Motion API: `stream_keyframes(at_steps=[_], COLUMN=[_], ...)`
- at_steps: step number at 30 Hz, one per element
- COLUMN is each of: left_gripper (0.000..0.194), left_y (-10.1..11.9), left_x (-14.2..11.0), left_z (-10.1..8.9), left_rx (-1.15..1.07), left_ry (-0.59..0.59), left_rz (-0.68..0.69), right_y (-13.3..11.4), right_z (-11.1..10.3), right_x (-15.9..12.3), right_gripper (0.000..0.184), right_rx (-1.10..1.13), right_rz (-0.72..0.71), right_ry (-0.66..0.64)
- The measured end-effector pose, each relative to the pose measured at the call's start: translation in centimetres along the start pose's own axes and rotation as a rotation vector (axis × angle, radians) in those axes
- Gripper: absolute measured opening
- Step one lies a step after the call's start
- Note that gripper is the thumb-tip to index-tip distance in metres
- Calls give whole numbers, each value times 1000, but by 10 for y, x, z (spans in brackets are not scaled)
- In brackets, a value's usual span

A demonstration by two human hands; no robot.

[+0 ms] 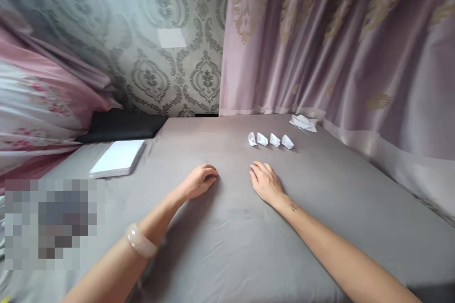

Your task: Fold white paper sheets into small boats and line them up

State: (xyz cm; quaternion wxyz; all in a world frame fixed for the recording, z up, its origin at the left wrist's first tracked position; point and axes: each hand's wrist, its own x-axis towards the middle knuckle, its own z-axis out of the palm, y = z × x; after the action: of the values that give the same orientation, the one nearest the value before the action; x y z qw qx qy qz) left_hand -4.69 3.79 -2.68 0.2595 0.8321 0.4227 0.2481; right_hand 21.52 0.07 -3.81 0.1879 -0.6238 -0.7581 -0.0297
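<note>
My left hand (202, 181) rests on the grey sheet (227, 241) with its fingers loosely curved and a gap between thumb and fingers; it holds nothing. A pale bangle (141, 241) circles that wrist. To the right, my right hand (266, 182) lies palm down on the same sheet, fingers a little apart, also holding nothing. Just beyond it stand several small folded white paper pieces (275, 140) in a row, shaped somewhat like little boats. Neither hand touches them.
A stack of white paper (117, 157) lies at the left, in front of a black folded item (124, 125). Crumpled white paper (304, 122) sits at the far right edge. Purple curtains (270, 57) hang behind and along the right. A blurred patch covers the lower left.
</note>
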Motion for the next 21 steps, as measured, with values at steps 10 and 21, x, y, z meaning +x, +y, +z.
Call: stream_keyframes(at_steps=[10, 21], left_gripper=[38, 50], left_y=[-89, -126], left_x=[-47, -63], left_z=[-141, -203], left_rx=[430, 573], left_ry=[540, 296], left_rz=[-726, -936], right_y=[14, 20], right_z=[23, 29], right_x=[6, 10], right_gripper=[33, 34], right_rx=[-43, -41], right_rz=[-99, -123], right_ry=[176, 214])
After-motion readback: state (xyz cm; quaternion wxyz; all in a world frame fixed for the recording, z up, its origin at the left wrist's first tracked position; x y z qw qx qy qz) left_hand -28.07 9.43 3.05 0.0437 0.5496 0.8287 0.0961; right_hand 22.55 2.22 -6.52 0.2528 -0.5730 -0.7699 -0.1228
